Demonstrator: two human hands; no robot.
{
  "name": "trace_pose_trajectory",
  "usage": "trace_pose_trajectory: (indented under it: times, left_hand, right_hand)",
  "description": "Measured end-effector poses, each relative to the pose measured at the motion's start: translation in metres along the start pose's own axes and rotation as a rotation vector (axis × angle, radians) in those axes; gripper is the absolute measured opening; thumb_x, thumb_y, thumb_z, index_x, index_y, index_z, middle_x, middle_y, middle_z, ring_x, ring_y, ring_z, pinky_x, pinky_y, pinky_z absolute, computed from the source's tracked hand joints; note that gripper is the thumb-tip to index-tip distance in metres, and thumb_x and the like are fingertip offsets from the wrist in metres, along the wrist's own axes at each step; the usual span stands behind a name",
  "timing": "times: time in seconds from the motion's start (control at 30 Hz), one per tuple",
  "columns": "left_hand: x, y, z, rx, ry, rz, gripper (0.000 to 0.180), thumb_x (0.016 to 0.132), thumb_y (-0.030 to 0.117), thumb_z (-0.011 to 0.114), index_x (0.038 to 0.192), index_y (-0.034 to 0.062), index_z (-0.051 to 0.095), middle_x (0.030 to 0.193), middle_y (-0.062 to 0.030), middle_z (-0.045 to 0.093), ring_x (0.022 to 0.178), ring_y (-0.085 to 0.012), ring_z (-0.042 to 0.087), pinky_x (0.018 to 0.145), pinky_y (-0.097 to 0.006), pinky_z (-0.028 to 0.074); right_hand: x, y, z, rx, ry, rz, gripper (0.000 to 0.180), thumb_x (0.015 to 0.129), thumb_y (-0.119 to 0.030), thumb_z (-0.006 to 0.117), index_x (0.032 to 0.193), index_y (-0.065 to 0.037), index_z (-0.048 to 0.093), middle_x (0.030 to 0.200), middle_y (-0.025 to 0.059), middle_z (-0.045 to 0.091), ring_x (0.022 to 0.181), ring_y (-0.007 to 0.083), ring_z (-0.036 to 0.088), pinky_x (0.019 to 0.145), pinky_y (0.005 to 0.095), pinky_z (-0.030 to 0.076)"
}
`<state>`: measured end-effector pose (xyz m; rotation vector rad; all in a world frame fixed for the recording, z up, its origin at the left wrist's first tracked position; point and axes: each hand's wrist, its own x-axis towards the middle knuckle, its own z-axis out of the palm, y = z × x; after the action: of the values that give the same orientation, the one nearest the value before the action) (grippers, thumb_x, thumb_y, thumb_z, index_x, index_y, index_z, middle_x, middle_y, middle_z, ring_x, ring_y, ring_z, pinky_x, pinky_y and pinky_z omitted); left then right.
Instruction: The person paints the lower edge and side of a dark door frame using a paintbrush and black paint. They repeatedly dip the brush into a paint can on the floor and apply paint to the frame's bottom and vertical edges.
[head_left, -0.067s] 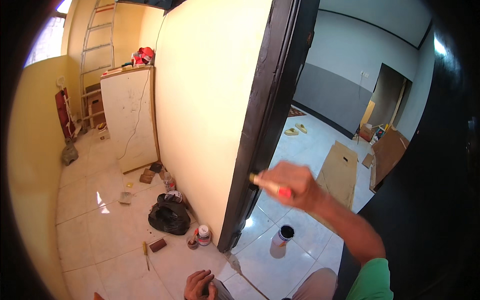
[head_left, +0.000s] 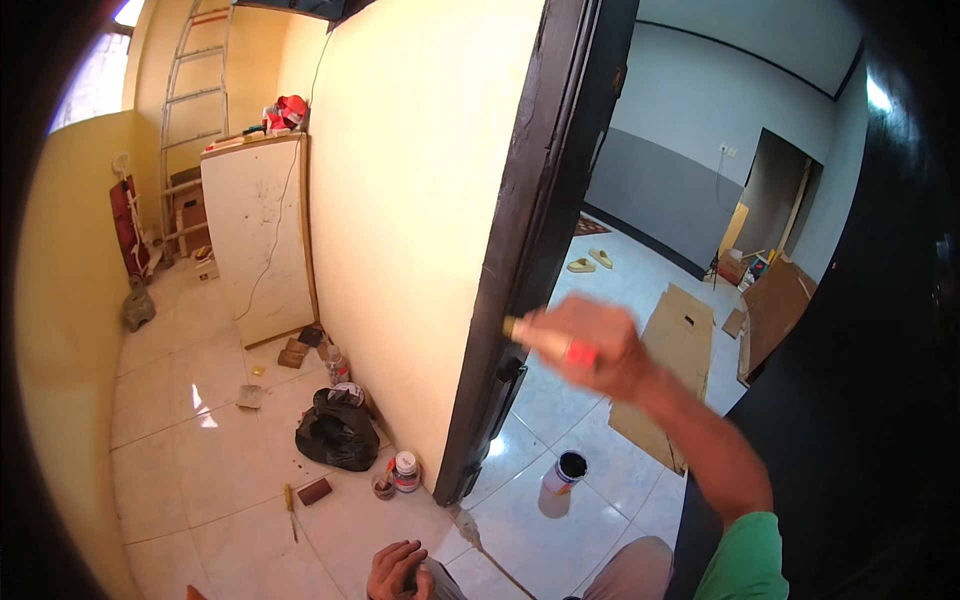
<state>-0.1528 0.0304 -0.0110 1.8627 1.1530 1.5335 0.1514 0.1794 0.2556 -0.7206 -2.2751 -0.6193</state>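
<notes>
Holds, in the closed grip of the bare right hand [head_left: 592,340], a small paintbrush [head_left: 543,343] with a pale handle, a red section toward the rear and a dull ochre bristle tip. Shows motion blur over knuckles and handle; cannot confirm exact finger placement. Points bristles leftward at the upright, black-painted door frame [head_left: 500,285]; cannot tell whether touching or just short of the surface.

Shows, at the lower edge, the bare left hand [head_left: 400,572] with a loose, half-curled grip; cannot tell whether anything lies within. Stands below the right hand, on the glossy white-tiled floor [head_left: 515,500]: an open, cylindrical, light-coloured tin [head_left: 562,484] with black contents.

Compared with the earlier frame, sits higher along the door frame with both right hand and paintbrush, and slightly farther right. Registers essentially the same pose at the left hand and the same spot for the tin.
</notes>
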Motion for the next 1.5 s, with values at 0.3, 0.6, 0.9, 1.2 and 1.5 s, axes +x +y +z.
trace_pose_trajectory:
  times: [0.3, 0.6, 0.9, 1.2, 1.5]
  left_hand:
    - [-0.002, 0.006, 0.004, -0.014, -0.010, -0.034, 0.024, 0.085, -0.002, 0.064, 0.108, -0.0011, 0.073, 0.117, -0.0197, 0.071, 0.114, -0.0362, 0.066, 0.098, -0.042, 0.054]
    - [-0.005, 0.000, 0.000, 0.010, -0.027, -0.016, 0.024, 0.086, -0.001, 0.064, 0.108, -0.0007, 0.073, 0.118, -0.0202, 0.071, 0.115, -0.0367, 0.065, 0.101, -0.043, 0.053]
    - [-0.006, 0.003, 0.003, 0.023, -0.008, -0.032, 0.025, 0.085, 0.002, 0.065, 0.108, 0.0002, 0.073, 0.119, -0.0195, 0.071, 0.115, -0.0368, 0.066, 0.101, -0.044, 0.052]
    - [-0.003, 0.007, -0.001, 0.056, -0.011, -0.036, 0.024, 0.085, 0.000, 0.065, 0.107, -0.0003, 0.073, 0.118, -0.0192, 0.071, 0.116, -0.0372, 0.065, 0.102, -0.044, 0.052]
    - [-0.007, 0.007, 0.005, -0.016, -0.035, -0.043, 0.024, 0.086, -0.001, 0.065, 0.109, -0.0008, 0.073, 0.121, -0.0195, 0.070, 0.115, -0.0356, 0.065, 0.095, -0.041, 0.054]
  right_hand:
    - [0.137, 0.039, -0.116, -0.602, 0.506, -0.353, 0.022, 0.082, -0.008, 0.081, 0.104, -0.007, 0.077, 0.100, 0.0118, 0.077, 0.085, 0.0254, 0.074, 0.075, 0.0356, 0.060]
    - [-0.056, -0.023, 0.010, -0.052, -0.202, -0.070, 0.034, 0.082, -0.006, 0.078, 0.115, -0.011, 0.076, 0.104, 0.0057, 0.076, 0.089, 0.0213, 0.074, 0.063, 0.0300, 0.061]
    - [0.166, 0.057, -0.139, -0.201, 0.532, -0.033, 0.020, 0.085, -0.018, 0.085, 0.105, -0.012, 0.081, 0.097, 0.0032, 0.081, 0.072, 0.0082, 0.069, 0.065, 0.0263, 0.056]
    - [0.093, 0.047, -0.063, -0.532, 0.349, -0.377, 0.030, 0.080, -0.006, 0.078, 0.110, -0.007, 0.076, 0.108, 0.0086, 0.076, 0.094, 0.0312, 0.073, 0.073, 0.0362, 0.064]
    - [-0.015, 0.003, -0.015, 0.112, -0.074, -0.069, 0.033, 0.079, -0.002, 0.080, 0.111, -0.009, 0.075, 0.101, 0.0066, 0.076, 0.089, 0.0213, 0.075, 0.070, 0.0328, 0.063]
